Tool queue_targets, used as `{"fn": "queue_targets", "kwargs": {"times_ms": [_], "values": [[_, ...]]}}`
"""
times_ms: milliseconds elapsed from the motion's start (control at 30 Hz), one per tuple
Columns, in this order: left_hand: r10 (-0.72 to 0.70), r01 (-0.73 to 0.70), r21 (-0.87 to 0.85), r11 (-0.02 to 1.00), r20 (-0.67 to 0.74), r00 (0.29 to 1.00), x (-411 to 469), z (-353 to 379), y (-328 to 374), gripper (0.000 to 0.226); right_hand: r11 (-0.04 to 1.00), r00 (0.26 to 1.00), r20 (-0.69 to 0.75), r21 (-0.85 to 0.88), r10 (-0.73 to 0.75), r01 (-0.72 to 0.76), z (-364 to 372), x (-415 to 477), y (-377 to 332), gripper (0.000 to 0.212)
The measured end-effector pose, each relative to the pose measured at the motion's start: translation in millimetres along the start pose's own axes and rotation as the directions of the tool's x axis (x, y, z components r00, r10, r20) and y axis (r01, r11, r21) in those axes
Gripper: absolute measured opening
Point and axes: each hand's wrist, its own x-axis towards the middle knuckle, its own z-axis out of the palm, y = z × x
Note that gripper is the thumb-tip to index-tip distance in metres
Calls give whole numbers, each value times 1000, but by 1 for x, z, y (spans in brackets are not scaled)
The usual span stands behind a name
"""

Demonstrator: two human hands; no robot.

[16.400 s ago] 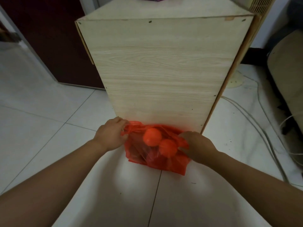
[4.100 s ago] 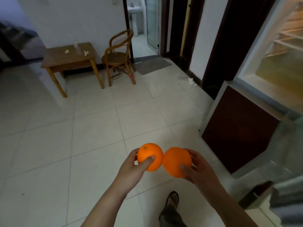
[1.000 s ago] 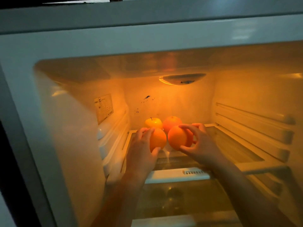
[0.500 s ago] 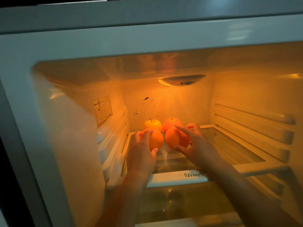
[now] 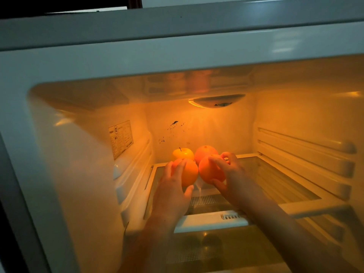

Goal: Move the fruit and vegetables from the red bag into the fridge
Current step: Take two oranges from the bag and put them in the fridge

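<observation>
Both my hands reach into the open fridge [image 5: 59, 174], over its glass shelf [image 5: 275, 180]. My left hand [image 5: 173, 190] grips one orange [image 5: 190, 172], fingers over its top and thumb beneath. My right hand [image 5: 230, 176] holds a second orange [image 5: 208, 172] just to the right; the two fruits nearly touch. Whether they rest on the shelf is hidden by my hands. Behind them at the back stand a yellow apple [image 5: 183, 153] and another round orange fruit [image 5: 205, 151]. The red bag is out of view.
The fridge lamp [image 5: 216, 100] glows on the ceiling at the back. Ribbed shelf rails [image 5: 305, 152] line the right wall, and a label [image 5: 121, 138] sticks to the left wall. A lower compartment [image 5: 206, 251] lies beneath the shelf, with dark round shapes in it.
Both hands have pushed a little deeper into the fridge with the oranges, closer to the apple and the fruit at the back.
</observation>
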Motion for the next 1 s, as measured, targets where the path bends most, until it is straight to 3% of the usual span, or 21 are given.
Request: {"fn": "queue_targets", "kwargs": {"times_ms": [300,533,733,1000], "values": [[-7,7,-12,1000,12,1000,-1,-1,1,70,1000,1000,-9,-21,8,-8,-2,2,1,60],[-56,57,74,996,-4,998,-3,-3,4,71,1000,1000,-11,-9,-21,21,-4,-1,-1,65],[-78,80,77,994,-28,997,-9,-9,10,65,988,995,-66,138,75,-66,-12,-11,1,78],[-9,14,66,998,-75,997,-42,-20,13,55,989,987,-88,85,132,-125,-28,-46,4,67]]}}
